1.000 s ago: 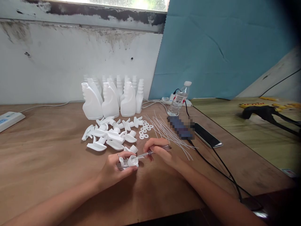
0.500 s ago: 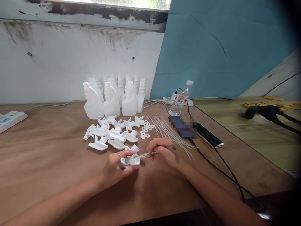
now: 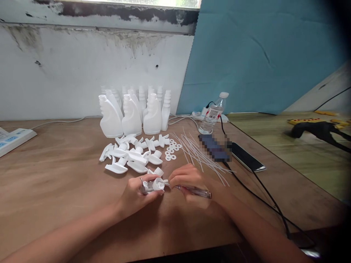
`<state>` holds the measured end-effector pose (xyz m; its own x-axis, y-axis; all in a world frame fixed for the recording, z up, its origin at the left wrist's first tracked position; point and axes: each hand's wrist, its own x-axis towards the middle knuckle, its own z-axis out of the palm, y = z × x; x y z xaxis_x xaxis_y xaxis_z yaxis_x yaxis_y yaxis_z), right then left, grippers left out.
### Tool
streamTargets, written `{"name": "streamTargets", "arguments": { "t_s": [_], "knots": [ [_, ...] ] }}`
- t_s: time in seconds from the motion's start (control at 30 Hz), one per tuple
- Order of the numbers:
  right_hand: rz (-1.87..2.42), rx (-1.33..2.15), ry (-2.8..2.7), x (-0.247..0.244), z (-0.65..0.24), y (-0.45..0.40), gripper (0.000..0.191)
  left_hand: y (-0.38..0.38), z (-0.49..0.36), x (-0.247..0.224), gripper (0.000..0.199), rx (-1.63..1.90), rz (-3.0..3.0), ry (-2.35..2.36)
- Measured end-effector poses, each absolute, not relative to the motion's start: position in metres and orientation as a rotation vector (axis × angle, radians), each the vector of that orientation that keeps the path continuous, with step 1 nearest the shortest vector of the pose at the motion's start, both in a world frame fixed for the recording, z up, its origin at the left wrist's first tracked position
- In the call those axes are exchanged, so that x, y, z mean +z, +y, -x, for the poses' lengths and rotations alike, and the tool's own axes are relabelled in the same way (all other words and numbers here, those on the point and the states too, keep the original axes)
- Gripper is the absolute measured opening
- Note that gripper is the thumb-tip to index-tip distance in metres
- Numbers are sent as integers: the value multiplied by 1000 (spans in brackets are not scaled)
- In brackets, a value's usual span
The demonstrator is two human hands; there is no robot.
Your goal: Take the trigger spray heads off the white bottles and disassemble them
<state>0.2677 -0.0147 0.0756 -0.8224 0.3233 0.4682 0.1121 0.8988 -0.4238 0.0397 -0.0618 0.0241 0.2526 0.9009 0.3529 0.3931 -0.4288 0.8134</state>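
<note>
My left hand (image 3: 137, 190) is closed around a white trigger spray head (image 3: 157, 185), its round collar turned up and to the right. My right hand (image 3: 186, 180) holds a slim screwdriver (image 3: 197, 191) with a clear handle, lying across the palm and pointing to the lower right. The right fingertips are beside the collar, at a small pale piece; whether they pinch it I cannot tell. Just beyond my hands lies a pile of white spray heads (image 3: 137, 156). Several flat white rings (image 3: 170, 149) sit right of the pile, then thin clear tubes (image 3: 200, 157).
White empty-looking bottles (image 3: 131, 117) stand at the back by the wall. To the right are a water bottle (image 3: 212, 115), a blurred-out dark device (image 3: 212, 148) and a phone (image 3: 248, 157) with black cables. A power strip (image 3: 18, 140) lies at the left.
The screwdriver has come out of the collar and swung round, its handle now pointing to the lower right. My right fingertips have moved left, close to the collar. The left hand keeps its hold.
</note>
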Motion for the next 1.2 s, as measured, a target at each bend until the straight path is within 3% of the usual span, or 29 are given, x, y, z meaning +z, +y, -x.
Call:
{"name": "streamTargets", "arguments": {
  "t_s": [0.2,0.57,0.77,1.0,1.2],
  "knots": [
    [263,605,-2451,71,-262,-17,18,-64,-37,19,36,1166,-2106,1135],
    [261,665,-2340,63,-252,-24,40,-63,-39,16,37,1387,-2380,1041],
    [345,1329,-1753,53,-254,-21,29,-66,-43,22,35,1388,-2390,1011],
    [400,1518,-1436,49,-251,-23,25,-66,-42,24,32,1313,-2323,1090],
    [419,1843,-1200,49,-244,-24,23,-66,-42,25,36,1283,-2297,777]
  ]
}}
